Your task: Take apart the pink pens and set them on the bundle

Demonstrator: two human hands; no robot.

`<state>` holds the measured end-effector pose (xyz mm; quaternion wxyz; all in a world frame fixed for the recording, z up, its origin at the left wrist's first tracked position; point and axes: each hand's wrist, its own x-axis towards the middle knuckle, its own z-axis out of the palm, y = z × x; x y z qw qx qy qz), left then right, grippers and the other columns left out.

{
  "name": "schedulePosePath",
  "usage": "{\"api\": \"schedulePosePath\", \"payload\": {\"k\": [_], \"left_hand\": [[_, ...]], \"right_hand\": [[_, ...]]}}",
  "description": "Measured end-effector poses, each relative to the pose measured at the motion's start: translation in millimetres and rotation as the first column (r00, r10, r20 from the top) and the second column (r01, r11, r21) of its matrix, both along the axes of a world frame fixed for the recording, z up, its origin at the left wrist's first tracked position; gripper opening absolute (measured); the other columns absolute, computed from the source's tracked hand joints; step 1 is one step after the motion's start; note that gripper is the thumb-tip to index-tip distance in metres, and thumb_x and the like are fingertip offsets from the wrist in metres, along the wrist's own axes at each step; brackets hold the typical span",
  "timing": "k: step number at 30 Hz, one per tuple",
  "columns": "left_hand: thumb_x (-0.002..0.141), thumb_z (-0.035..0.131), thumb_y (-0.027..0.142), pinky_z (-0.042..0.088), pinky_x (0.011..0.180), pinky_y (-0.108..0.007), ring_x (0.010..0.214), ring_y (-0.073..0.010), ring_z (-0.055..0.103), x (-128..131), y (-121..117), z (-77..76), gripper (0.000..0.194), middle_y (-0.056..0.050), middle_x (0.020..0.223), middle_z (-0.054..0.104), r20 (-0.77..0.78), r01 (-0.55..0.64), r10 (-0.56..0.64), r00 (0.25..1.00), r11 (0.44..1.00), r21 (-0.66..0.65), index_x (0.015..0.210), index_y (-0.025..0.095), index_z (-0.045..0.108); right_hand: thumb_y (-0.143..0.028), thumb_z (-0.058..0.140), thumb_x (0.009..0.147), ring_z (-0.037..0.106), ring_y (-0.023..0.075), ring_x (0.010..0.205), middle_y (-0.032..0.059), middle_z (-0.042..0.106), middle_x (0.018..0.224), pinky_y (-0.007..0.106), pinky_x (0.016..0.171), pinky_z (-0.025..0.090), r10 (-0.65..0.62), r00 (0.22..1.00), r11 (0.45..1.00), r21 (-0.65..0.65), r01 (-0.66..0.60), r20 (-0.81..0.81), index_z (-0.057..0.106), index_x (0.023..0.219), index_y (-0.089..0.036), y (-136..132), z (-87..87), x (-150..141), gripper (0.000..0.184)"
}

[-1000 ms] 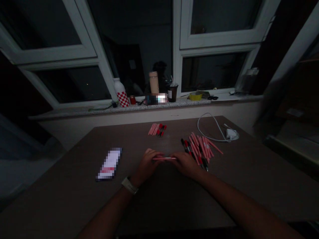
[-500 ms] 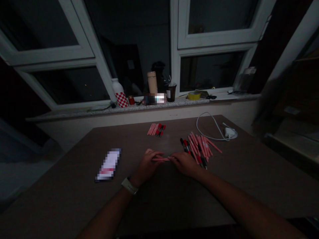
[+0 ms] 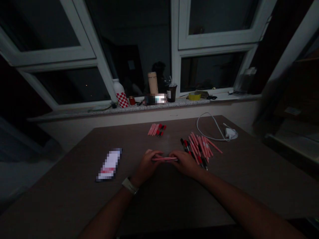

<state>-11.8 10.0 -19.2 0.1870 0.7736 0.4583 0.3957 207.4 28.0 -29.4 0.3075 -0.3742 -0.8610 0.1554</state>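
A pink pen (image 3: 164,159) lies crosswise between my hands, low over the table's middle. My left hand (image 3: 149,165), with a pale watch on its wrist, has its fingers closed around the pen's left end. At the right end, my right hand (image 3: 183,162) pinches the pen between thumb and fingers. Just right of that hand is a loose pile of pink pens (image 3: 203,146), with several red and black pens (image 3: 185,145) along its left side. Farther back, a small row of pink, red and black pens (image 3: 156,129) lies side by side.
A phone (image 3: 109,165) with a blurred screen lies at left on the brown table (image 3: 74,196). A white charger (image 3: 230,133) with its cable is at the back right. Behind, the windowsill holds a checkered bottle (image 3: 121,96), a beige flask (image 3: 153,83), a dark cup (image 3: 171,93) and yellow tape (image 3: 194,96).
My right hand's fingers have shifted along the pen, and more of its right end now shows. My left hand stays nearly in place. The pen groups look the same.
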Motion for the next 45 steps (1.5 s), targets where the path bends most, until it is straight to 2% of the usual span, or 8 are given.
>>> {"api": "schedulePosePath", "payload": {"k": [7, 14, 22, 28, 31, 35, 41, 45], "left_hand": [[0.079, 0.071, 0.026, 0.055, 0.075, -0.031, 0.083, -0.0164, 0.062, 2.0, -1.4, -1.7, 0.029, -0.005, 0.095, 0.063, 0.027, 0.016, -0.015, 1.0, 0.999, -0.036, 0.106, 0.021, 0.065], [0.08, 0.069, 0.033, 0.054, 0.077, -0.032, 0.085, -0.0177, 0.063, 0.9, -0.2, 1.3, 0.029, -0.005, 0.091, 0.063, 0.055, -0.011, 0.015, 0.998, 0.997, -0.073, 0.106, 0.021, 0.064], [0.078, 0.071, 0.031, 0.055, 0.076, -0.033, 0.079, -0.0159, 0.064, 2.3, -3.0, 3.4, 0.027, -0.004, 0.094, 0.06, 0.107, 0.026, -0.014, 0.994, 0.994, -0.106, 0.101, 0.021, 0.063], [0.084, 0.064, 0.036, 0.051, 0.08, -0.032, 0.086, -0.0178, 0.062, 2.2, -1.1, 7.2, 0.02, -0.005, 0.092, 0.064, 0.023, -0.078, 0.079, 0.997, 0.996, -0.046, 0.096, 0.02, 0.067], [0.089, 0.055, 0.034, 0.048, 0.08, -0.032, 0.089, -0.0189, 0.06, 1.0, 0.8, 7.9, 0.02, -0.005, 0.091, 0.067, -0.062, -0.072, 0.069, 0.996, 0.996, -0.047, 0.095, 0.021, 0.07], [0.089, 0.054, 0.035, 0.048, 0.074, -0.03, 0.083, -0.0185, 0.06, -0.2, 1.8, 7.8, 0.023, -0.005, 0.085, 0.068, -0.069, -0.071, 0.065, 0.996, 0.994, -0.088, 0.09, 0.02, 0.071], [0.088, 0.057, 0.039, 0.047, 0.078, -0.031, 0.086, -0.0193, 0.059, 1.0, -2.1, 15.6, 0.023, -0.005, 0.086, 0.068, -0.049, -0.026, 0.023, 0.999, 0.998, -0.062, 0.089, 0.022, 0.073], [0.088, 0.057, 0.038, 0.047, 0.079, -0.032, 0.088, -0.0195, 0.058, 1.6, -2.6, 16.5, 0.022, -0.005, 0.086, 0.069, -0.055, 0.002, -0.003, 0.998, 1.0, -0.008, 0.088, 0.022, 0.072]], "right_hand": [[-0.036, 0.038, 0.098, 0.063, 0.0183, 0.075, 0.0065, 0.069, 0.079, 0.027, 0.068, 0.041, -0.039, 0.986, 0.999, 0.025, 0.035, 0.161, 0.067, 0.084, -0.019, -0.7, 1.7, -1.6, 0.036], [-0.028, 0.055, 0.09, 0.062, 0.0181, 0.09, 0.0064, 0.068, 0.097, 0.026, 0.075, 0.043, 0.024, 1.0, 0.999, 0.021, -0.024, 0.0, 0.062, 0.103, -0.019, 0.1, 2.2, 2.0, 0.017], [-0.038, 0.043, 0.096, 0.064, 0.0175, 0.075, 0.0064, 0.07, 0.079, 0.026, 0.068, 0.041, 0.027, 0.987, 0.998, -0.059, -0.018, 0.157, 0.069, 0.089, -0.019, -2.3, 1.9, -1.1, 0.033], [-0.037, 0.05, 0.094, 0.063, 0.0184, 0.088, 0.0062, 0.07, 0.094, 0.027, 0.075, 0.043, -0.022, 1.0, 1.0, 0.018, 0.022, 0.007, 0.065, 0.1, -0.019, 1.4, 2.5, 1.4, 0.024], [-0.036, 0.051, 0.093, 0.062, 0.0184, 0.088, 0.006, 0.069, 0.093, 0.028, 0.077, 0.043, -0.029, 0.999, 0.999, 0.044, 0.03, -0.039, 0.065, 0.1, -0.019, 2.2, 3.7, 2.7, 0.023], [-0.035, 0.051, 0.093, 0.063, 0.0185, 0.086, 0.0059, 0.07, 0.09, 0.027, 0.075, 0.043, -0.024, 0.999, 0.999, 0.047, 0.026, -0.049, 0.067, 0.097, -0.019, 0.8, 6.0, 2.6, 0.022], [-0.037, 0.044, 0.095, 0.059, 0.0145, 0.062, 0.0034, 0.068, 0.071, 0.024, 0.057, 0.034, 0.006, 1.0, 0.999, -0.032, -0.005, 0.028, 0.069, 0.081, -0.019, -0.9, 9.4, 4.0, 0.033], [-0.04, 0.045, 0.094, 0.054, 0.0129, 0.056, 0.0015, 0.063, 0.062, 0.023, 0.054, 0.032, 0.037, 0.998, 0.988, -0.145, -0.043, -0.046, 0.067, 0.071, -0.018, 2.3, 5.0, 4.8, 0.039]]}}
